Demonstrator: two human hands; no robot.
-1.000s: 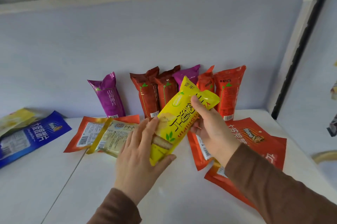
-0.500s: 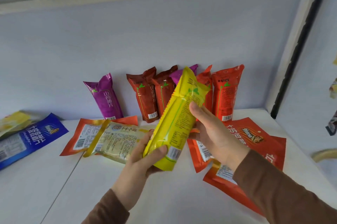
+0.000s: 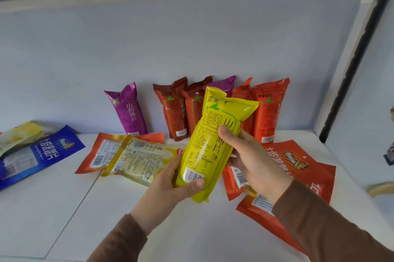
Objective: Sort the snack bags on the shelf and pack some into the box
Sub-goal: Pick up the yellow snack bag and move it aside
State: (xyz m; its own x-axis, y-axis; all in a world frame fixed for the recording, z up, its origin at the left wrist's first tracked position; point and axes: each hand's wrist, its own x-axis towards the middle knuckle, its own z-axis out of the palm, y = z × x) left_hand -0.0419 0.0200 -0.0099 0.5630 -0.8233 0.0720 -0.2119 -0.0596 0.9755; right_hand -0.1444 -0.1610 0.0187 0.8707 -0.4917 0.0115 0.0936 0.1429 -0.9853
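A long yellow snack bag is held tilted above the white shelf, its top toward the back wall. My left hand grips its lower end near the barcode. My right hand holds its middle from the right, thumb across the front. Behind it, upright against the wall, stand a purple bag, two dark red bags, another purple bag mostly hidden, and orange-red bags.
Flat on the shelf lie a pale yellow pouch over an orange pouch, large orange pouches at the right, and a blue pouch with a yellowish bag at the left. A shelf post rises at the right.
Both hands have turned the yellow bag about its long axis; its printed side with the barcode now faces me, and it stands a little more upright. The other bags have not moved.
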